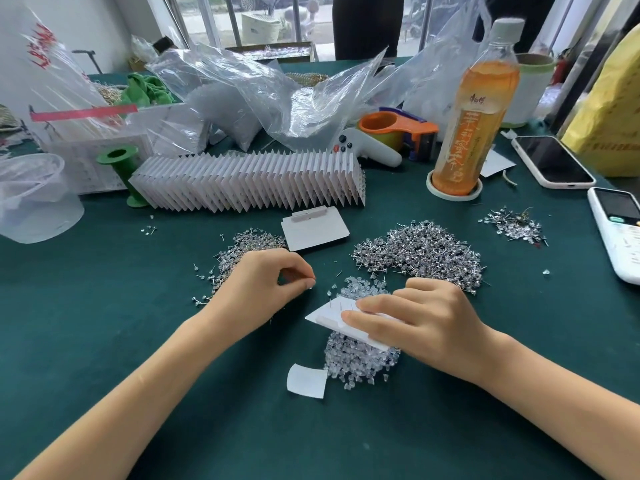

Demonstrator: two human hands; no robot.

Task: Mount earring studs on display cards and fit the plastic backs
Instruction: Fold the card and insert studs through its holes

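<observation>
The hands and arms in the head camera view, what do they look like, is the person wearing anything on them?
Both arms are bare from the frame's lower edge to the wrists, with no sleeves in sight. The left hand and right hand wear no gloves, and no rings, watch, bracelet or markings show on either. The fingers are bare too, with short nails.

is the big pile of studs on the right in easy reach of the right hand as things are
Probably yes, but not freely: the right hand lies just in front of the big stud pile with nothing between them, yet it is holding a display card, so it would have to let go first.
</observation>
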